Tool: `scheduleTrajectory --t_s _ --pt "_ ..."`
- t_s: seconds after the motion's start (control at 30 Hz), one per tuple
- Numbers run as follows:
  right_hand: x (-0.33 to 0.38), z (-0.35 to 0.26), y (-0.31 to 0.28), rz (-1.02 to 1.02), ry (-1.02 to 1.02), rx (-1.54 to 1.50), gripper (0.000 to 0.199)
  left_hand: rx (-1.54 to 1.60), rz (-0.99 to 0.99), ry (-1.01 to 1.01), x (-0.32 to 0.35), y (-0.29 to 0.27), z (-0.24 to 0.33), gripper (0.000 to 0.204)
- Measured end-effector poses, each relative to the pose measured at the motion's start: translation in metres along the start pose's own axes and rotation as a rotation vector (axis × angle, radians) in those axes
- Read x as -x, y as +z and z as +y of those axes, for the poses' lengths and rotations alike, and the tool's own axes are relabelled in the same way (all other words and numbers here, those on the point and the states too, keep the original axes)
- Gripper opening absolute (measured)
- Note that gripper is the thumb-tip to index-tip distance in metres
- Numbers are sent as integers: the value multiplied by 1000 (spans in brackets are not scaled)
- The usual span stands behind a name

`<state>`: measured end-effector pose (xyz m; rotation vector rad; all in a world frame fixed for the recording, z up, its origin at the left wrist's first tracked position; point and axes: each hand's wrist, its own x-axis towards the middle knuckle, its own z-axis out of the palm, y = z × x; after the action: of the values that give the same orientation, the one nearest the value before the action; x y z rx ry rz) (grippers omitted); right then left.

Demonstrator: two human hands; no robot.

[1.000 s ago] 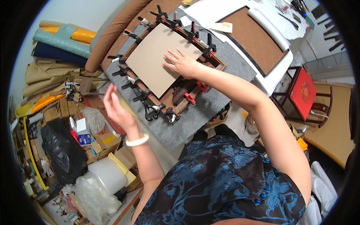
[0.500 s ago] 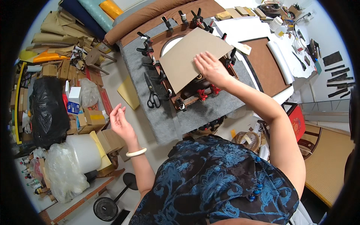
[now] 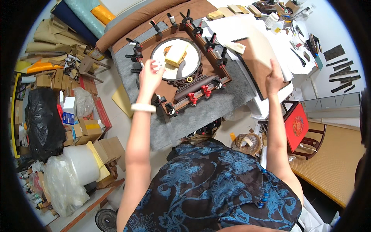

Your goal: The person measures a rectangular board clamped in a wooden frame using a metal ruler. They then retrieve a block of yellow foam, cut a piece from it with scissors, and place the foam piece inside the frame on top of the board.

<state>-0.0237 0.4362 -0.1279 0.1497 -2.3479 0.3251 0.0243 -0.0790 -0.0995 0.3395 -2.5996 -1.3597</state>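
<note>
My left hand (image 3: 150, 76) is over the left side of a brown wooden frame (image 3: 226, 73), its slightly blurred fingers apart and holding nothing I can see. Beside them is a round white disc (image 3: 156, 53) with a dark carved rim. A yellow block (image 3: 176, 53) lies on the disc, next to a dark curved strip (image 3: 181, 69). Several black clamps (image 3: 210, 41) and red-handled clamps (image 3: 192, 99) grip the frame's sides. Off to the right, my right hand (image 3: 274, 81) grips the edge of a tan board (image 3: 264, 44), thumb upward. The board partly covers a dark-edged brown panel (image 3: 249, 63).
Grey felt (image 3: 166, 129) covers the table. A roll of brown material (image 3: 127, 25) lies at the back. White paper and tools, including scissors (image 3: 297, 56), are at the right. Boxes and a black plastic bag (image 3: 44, 120) crowd the left; a red-seated chair (image 3: 296, 125) stands right.
My right hand has carried the tan board off the frame to the right, uncovering the disc and yellow block. My left hand has moved up and right from beside the table to the frame.
</note>
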Motion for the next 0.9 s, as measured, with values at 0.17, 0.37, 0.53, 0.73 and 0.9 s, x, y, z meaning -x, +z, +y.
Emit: scheduleTrajectory --t_s 0.17,0.37,0.53,0.73,0.9 --pt "109 38 76 -244 -5 168 62 -536 -49 81 -94 91 -13 83" --pt "157 -1 73 -646 92 21 77 -569 -72 -133 -125 95 -59 85" --pt "128 -21 10 -342 205 -233 51 974 -248 -491 -72 39 15 59" --pt "46 -160 -42 -376 93 -912 32 1709 -519 -351 79 -18 48 83" --pt "67 -268 -46 -839 550 -1855 55 1402 -389 -393 191 10 49 77"
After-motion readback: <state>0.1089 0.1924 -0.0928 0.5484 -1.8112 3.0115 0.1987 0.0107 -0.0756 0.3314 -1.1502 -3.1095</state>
